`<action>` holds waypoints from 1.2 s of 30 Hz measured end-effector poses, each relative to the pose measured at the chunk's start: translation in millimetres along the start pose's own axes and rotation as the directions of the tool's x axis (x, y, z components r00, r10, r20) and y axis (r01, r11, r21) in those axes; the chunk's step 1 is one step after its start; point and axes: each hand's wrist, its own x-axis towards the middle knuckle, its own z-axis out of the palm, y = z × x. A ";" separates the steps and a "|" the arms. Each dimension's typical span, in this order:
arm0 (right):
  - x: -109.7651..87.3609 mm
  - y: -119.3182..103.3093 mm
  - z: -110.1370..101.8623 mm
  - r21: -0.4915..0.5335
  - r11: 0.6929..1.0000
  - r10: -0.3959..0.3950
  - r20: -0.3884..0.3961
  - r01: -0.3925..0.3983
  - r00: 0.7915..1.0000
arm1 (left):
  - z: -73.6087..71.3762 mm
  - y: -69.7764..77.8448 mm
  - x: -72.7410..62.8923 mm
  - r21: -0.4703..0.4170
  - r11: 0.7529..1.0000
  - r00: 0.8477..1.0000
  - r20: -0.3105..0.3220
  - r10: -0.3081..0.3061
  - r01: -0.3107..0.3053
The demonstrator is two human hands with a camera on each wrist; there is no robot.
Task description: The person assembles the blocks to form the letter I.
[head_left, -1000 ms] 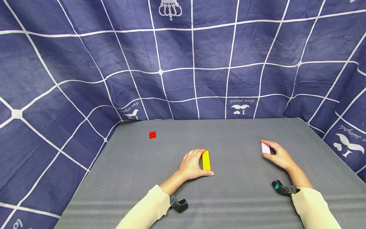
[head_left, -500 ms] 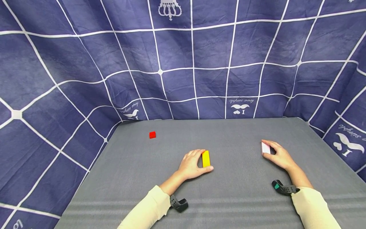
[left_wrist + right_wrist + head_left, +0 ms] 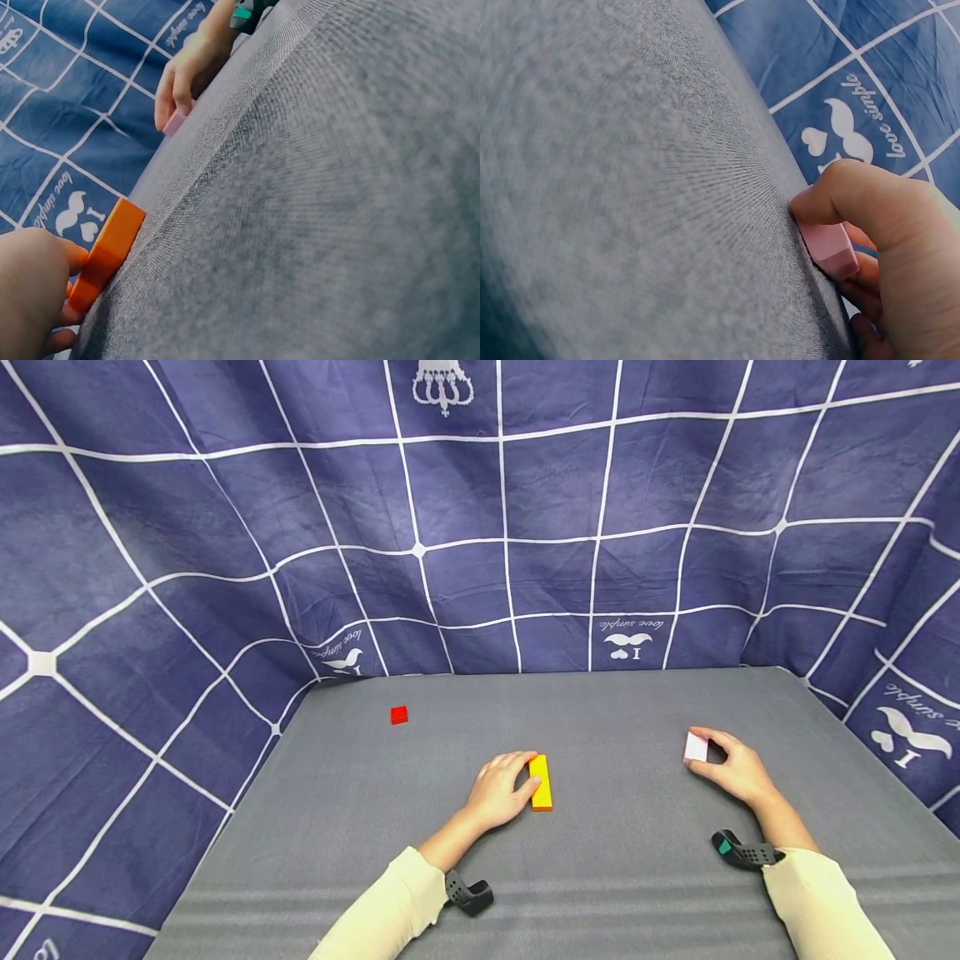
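Yellow block (image 3: 542, 792): at the grey tabletop (image 3: 615, 860) near its middle, long side running roughly toward and away from the person; top face yellow, near end showing orange.
Left hand (image 3: 498, 789): on the left of the yellow block, fingers bent, index fingertip at the far left corner, thumb tip at the left long edge, about halfway along. The near end lies outside the fingers. Whether they grasp it firmly or merely touch it, I cannot tell (the low angle at the wrist shows fingers against one side, the rest tucked behind).
Pink block (image 3: 696, 747): well apart from the yellow one, toward the right of the tabletop; upper face very pale, side a deeper pink.
Right hand (image 3: 738, 772): pinching the pink block, thumb at its near end, index fingertip at its far end. The block sits between these tips, with a gap to the web of the hand.
Red block (image 3: 399, 715): far left part of the tabletop, well apart from both hands.
Wrists: a black strap (image 3: 469, 895) on the left, another black strap with a green patch (image 3: 744, 852) on the right; cream sleeves (image 3: 382, 906) on both arms.
Curtain (image 3: 465, 581): blue with white grid lines and printed moustaches, behind the tabletop and along both sides.
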 end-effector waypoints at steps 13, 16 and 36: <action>-0.3 -16.3 6.3 0.025 1.000 0.014 0.003 -0.014 1.000 | 1.7 -0.9 1.1 -0.059 0.998 1.000 -0.018 -0.023 0.022; -0.5 -23.5 9.7 0.034 0.999 0.001 0.013 -0.001 1.000 | 1.3 -0.6 1.3 -0.068 0.997 1.000 -0.014 -0.027 0.026; -2.3 -66.0 37.8 0.117 0.988 -0.104 0.038 0.099 0.994 | 1.5 -1.6 0.9 -0.062 0.998 1.000 -0.016 -0.027 0.026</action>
